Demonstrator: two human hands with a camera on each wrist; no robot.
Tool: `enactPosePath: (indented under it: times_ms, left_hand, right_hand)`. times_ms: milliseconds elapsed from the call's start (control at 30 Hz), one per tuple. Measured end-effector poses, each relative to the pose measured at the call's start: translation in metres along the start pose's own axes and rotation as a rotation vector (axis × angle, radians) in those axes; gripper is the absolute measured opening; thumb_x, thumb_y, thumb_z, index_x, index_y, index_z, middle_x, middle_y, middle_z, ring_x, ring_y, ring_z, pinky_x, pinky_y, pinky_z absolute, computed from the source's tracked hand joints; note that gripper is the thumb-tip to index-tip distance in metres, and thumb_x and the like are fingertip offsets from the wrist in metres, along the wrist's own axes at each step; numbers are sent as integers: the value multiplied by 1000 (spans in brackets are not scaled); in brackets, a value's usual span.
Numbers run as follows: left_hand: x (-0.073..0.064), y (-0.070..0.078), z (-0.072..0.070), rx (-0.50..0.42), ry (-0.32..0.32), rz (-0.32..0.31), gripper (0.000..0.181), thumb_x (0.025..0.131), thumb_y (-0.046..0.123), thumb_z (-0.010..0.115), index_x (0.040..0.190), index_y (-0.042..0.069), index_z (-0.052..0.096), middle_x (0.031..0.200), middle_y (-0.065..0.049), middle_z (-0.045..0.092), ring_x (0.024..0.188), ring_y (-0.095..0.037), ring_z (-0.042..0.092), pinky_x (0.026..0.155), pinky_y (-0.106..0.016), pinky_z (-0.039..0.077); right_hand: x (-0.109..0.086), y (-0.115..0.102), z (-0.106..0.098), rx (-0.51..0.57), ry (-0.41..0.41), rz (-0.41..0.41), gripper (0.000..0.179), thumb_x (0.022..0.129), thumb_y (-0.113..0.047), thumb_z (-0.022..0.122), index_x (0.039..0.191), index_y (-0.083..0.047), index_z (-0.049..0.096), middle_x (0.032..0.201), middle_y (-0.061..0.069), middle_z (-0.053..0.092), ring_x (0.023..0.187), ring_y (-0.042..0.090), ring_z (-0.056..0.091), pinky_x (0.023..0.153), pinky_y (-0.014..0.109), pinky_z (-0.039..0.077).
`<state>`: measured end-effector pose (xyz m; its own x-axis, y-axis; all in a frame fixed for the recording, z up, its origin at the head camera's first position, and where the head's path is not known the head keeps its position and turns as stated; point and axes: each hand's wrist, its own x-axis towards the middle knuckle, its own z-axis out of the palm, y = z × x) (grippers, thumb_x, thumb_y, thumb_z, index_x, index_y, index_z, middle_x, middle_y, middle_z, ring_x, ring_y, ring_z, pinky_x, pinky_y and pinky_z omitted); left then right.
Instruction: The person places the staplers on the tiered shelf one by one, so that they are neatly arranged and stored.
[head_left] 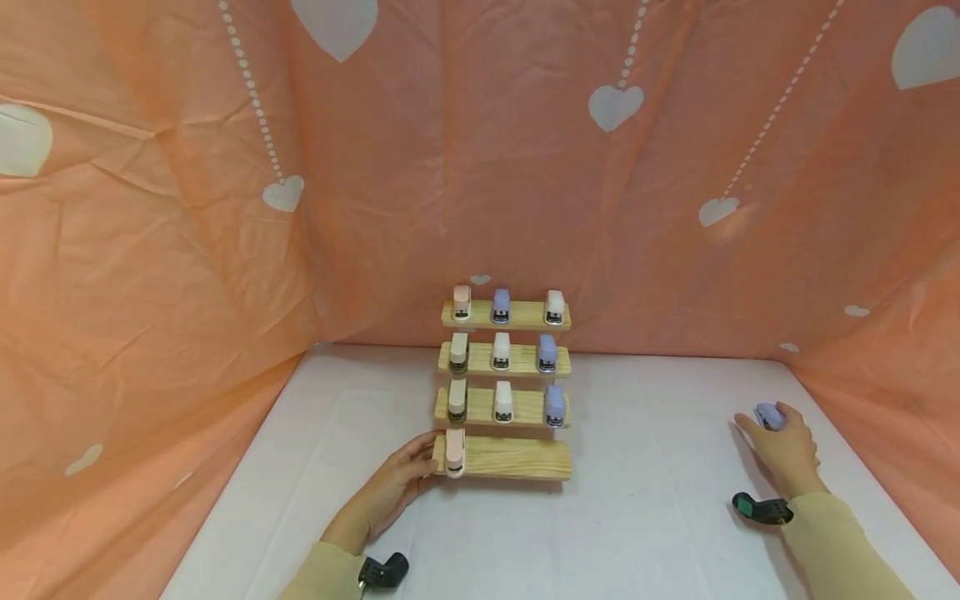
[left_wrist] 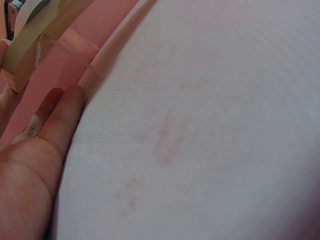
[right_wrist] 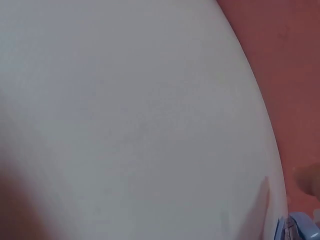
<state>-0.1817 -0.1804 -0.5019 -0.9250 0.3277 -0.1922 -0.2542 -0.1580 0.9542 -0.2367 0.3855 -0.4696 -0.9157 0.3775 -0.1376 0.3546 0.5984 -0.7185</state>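
Note:
In the head view, a stepped wooden display rack (head_left: 517,459) stands mid-table. My left hand (head_left: 395,483) holds the left end of its lowest plank, beside a pink mini stapler (head_left: 455,452); the left wrist view shows the other fingers (left_wrist: 62,117) extended past the wood. Far to the right, my right hand (head_left: 787,454) is around a purple mini stapler (head_left: 769,416), the thumb spread to its left and a finger at its right. Only part of that purple stapler (right_wrist: 299,227) enters the right wrist view, a fingertip (right_wrist: 307,180) apart from it.
The upper planks each carry three mini staplers: pink, purple and white (head_left: 554,307) on top, beige (head_left: 458,352), white and purple on the two below. A white-covered table (head_left: 645,500) bears the rack. Orange cloth (head_left: 510,167) with white hearts hangs behind and at both sides.

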Motion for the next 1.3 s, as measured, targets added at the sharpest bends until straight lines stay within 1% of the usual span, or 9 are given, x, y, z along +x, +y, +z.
enactPosePath:
  times_ms: [100, 267, 567, 733, 833, 900, 1067, 1167, 1300]
  left_hand:
    - [0, 1, 0, -2, 0, -3, 64, 95, 17, 57, 150, 4, 29, 148, -19, 37, 124, -22, 49, 109, -41, 36]
    - [0, 0, -1, -1, -2, -2, 64, 94, 18, 57, 150, 4, 29, 148, -19, 37, 124, -22, 49, 108, -39, 38]
    - [0, 0, 0, -2, -6, 2, 62, 95, 17, 56, 150, 3, 30, 148, -18, 38, 123, -21, 49, 109, -39, 37]
    - [0, 1, 0, -1, -9, 7, 62, 95, 16, 56, 150, 3, 29, 147, -18, 39, 123, -20, 50, 108, -39, 38]
    - [0, 0, 0, 3, -7, 10, 63, 95, 17, 56, 150, 2, 29, 147, -19, 39, 122, -21, 51, 107, -38, 39]
    - [-1, 0, -1, 5, -9, 12, 64, 95, 18, 57, 150, 2, 29, 147, -19, 39, 122, -21, 51, 107, -38, 39]
    - [-1, -1, -2, 2, -13, 10, 66, 94, 19, 58, 150, 2, 28, 147, -20, 38, 122, -22, 51, 107, -39, 39]
    - [-1, -1, -2, -4, -9, 0, 67, 93, 20, 59, 151, 3, 28, 147, -19, 38, 123, -22, 50, 107, -39, 39]
    - [0, -1, -3, -9, -2, -9, 68, 93, 19, 60, 151, 4, 28, 148, -19, 37, 123, -23, 50, 108, -39, 39]
  right_hand:
    - [0, 0, 0, 13, -2, 6, 100, 91, -60, 48, 152, 2, 0, 150, 39, 7, 130, 61, 13, 100, 72, 18]
    - [0, 4, 2, 87, 13, -39, 92, 94, -51, 47, 150, 9, 4, 150, 38, 9, 135, 55, 15, 108, 66, 20]
    - [5, 10, 0, 166, 30, -29, 89, 95, -52, 46, 148, 11, 11, 149, 38, 14, 135, 53, 19, 107, 64, 25]
    - [7, 11, 0, 154, 34, -41, 88, 95, -50, 47, 145, 14, 14, 143, 39, 23, 130, 51, 28, 104, 63, 31]
    - [8, 11, 0, 125, 11, -34, 91, 94, -52, 48, 146, 13, 12, 142, 39, 25, 128, 51, 30, 102, 64, 33]
    - [8, 10, -1, 95, -11, -40, 94, 94, -55, 47, 148, 12, 8, 143, 40, 23, 127, 53, 29, 102, 65, 31]
    - [11, 7, -1, 44, -58, -65, 97, 94, -57, 45, 149, 9, 0, 147, 41, 15, 133, 57, 19, 107, 67, 21]
    - [13, 7, -1, 49, -71, -59, 96, 94, -57, 44, 150, 7, -2, 149, 39, 9, 136, 56, 10, 108, 67, 15]
    - [15, 7, -2, 78, -97, -28, 98, 93, -61, 42, 151, 5, -2, 152, 37, 3, 137, 55, 4, 108, 68, 13]
